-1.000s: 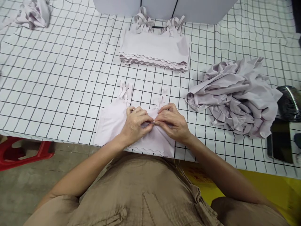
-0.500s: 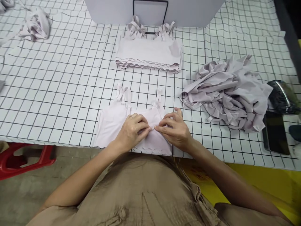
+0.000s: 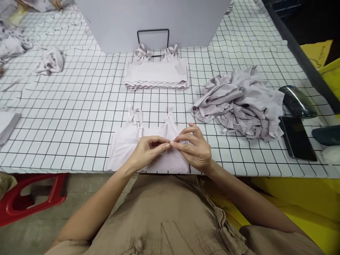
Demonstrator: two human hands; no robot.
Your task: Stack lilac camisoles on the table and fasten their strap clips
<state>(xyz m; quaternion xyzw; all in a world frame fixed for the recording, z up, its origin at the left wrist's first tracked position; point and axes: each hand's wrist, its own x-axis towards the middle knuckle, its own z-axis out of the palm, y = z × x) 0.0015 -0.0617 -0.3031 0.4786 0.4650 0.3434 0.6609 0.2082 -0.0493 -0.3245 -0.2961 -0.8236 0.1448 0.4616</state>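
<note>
- Camisole (image 3: 124, 145) laid flat at near table (image 3: 66, 117) edge.
- Left hand (image 3: 145, 154), right hand (image 3: 195, 148): fingertips met, fingers pinched together on camisole fabric.
- Folded camisole stack (image 3: 156, 74) seen behind.

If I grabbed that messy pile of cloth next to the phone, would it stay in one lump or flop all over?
The crumpled pile would probably flop: it lies in soft folds with thin straps trailing out. It likely feels light, since the cloth looks thin. Pieces might slide off separately, because it seems to be loose garments, unlike the neat stack behind.
</note>
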